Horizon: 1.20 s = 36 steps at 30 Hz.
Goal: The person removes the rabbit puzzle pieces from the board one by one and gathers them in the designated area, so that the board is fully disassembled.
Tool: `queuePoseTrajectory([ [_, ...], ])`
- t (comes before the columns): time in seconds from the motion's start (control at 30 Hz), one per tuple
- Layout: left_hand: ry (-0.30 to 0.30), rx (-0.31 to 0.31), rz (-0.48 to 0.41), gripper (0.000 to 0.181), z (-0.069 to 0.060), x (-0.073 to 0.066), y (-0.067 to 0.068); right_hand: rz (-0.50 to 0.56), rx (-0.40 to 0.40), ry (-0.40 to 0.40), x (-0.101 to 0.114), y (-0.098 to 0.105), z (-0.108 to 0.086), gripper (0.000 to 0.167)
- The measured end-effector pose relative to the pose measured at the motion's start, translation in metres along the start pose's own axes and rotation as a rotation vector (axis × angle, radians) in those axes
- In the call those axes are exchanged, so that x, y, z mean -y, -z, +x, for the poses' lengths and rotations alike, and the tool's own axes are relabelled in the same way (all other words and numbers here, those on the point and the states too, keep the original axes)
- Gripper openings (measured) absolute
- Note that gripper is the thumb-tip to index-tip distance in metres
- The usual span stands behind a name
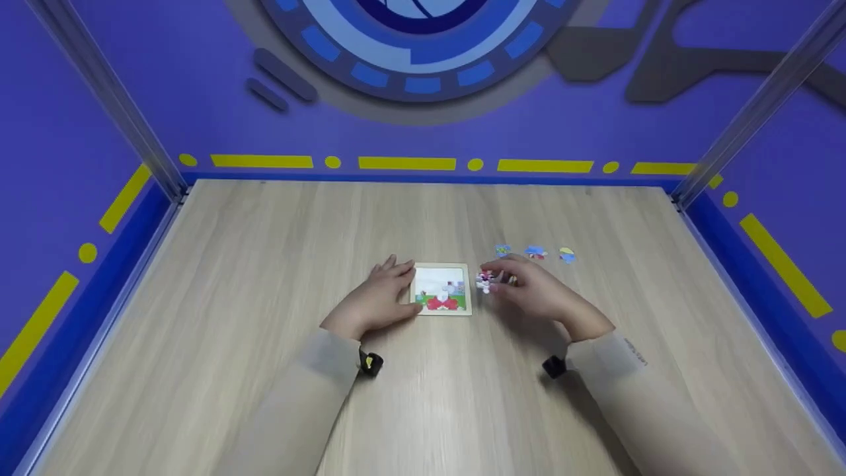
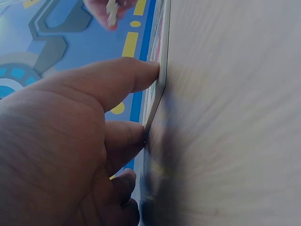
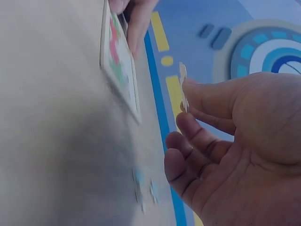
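Note:
A square puzzle tray with a pale wooden rim lies flat on the table, red and green pieces along its near side and a whitish area beyond. Along its left edge rests my left hand, the thumb touching the near corner and the fingertips the far part of that edge. Just right of the tray, my right hand pinches a pink, red and white puzzle piece between thumb and fingers. The right wrist view shows this puzzle piece edge-on, raised off the table.
Three loose puzzle pieces lie beyond my right hand: a blue-green piece, a blue and red piece and a yellow and blue piece. Blue-purple walls enclose the wooden table at the back and sides.

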<state>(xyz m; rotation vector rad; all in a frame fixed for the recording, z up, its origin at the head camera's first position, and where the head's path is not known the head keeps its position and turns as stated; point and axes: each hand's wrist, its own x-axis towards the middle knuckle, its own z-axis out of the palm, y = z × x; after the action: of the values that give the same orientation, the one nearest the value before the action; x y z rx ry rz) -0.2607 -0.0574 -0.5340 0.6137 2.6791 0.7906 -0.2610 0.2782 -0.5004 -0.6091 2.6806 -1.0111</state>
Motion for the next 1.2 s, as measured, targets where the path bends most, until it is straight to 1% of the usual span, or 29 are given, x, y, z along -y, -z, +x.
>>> queuePoseTrajectory([
  [0.1,0.005,-0.001,0.0,0.083,0.0,0.0,0.0,-0.026,-0.008,-0.003,-0.012,0.009,-0.008,0.043],
  [0.3,0.011,0.002,0.006,0.083,-0.001,0.0,0.001,-0.043,-0.024,-0.023,-0.034,0.023,-0.025,0.044],
  [0.4,0.011,-0.002,0.002,0.083,-0.001,0.0,0.001,-0.081,-0.044,-0.016,-0.046,0.029,-0.03,0.043],
  [0.53,0.012,-0.004,-0.001,0.082,-0.001,0.0,0.001,-0.139,-0.062,-0.038,-0.06,0.035,-0.035,0.043],
  [0.63,0.017,-0.004,-0.001,0.082,0.0,0.0,-0.001,-0.158,-0.057,-0.065,-0.068,0.038,-0.039,0.043],
  [0.83,0.023,-0.001,0.002,0.083,0.001,0.0,-0.001,-0.168,-0.044,-0.121,-0.075,0.041,-0.041,0.045],
  [0.9,0.016,0.002,0.006,0.083,0.0,0.0,0.0,-0.177,-0.045,-0.137,-0.076,0.042,-0.041,0.045],
  [1.2,-0.003,0.005,0.008,0.083,-0.001,-0.001,0.001,-0.215,-0.035,-0.157,-0.078,0.043,-0.033,0.045],
])
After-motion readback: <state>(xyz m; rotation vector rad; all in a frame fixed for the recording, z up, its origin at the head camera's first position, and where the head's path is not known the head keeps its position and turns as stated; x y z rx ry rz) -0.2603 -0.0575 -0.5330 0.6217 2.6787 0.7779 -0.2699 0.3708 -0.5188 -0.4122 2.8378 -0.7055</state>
